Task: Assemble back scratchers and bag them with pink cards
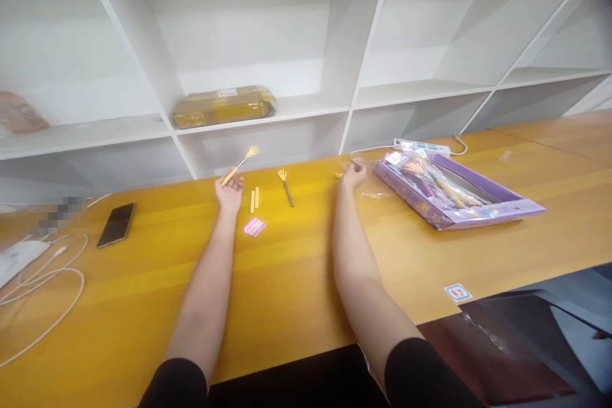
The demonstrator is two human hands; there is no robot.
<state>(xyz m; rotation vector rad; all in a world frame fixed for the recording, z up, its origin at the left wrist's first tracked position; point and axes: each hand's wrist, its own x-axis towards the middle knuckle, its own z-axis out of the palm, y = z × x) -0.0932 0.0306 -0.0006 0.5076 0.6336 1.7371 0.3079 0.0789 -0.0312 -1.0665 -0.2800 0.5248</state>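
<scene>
My left hand (230,193), palm up, holds a small back scratcher (239,166) with a yellow handle, a thin metal rod and a yellow claw head pointing up and right. Right of it on the table lies a second back scratcher (287,187) with a dark shaft. Two short yellow sticks (254,200) lie side by side near a pink card (254,227). My right hand (353,175) is closed at the back of the table, beside crumpled clear plastic (373,187). A small yellow pronged tip (339,175) shows at its left; the fingers hide the rest.
A purple open box (497,209) with bagged items stands right of my right hand, a power strip (421,146) behind it. A phone (116,225) and white cables (71,269) lie at left. The shelf (306,105) behind holds a taped carton (224,106).
</scene>
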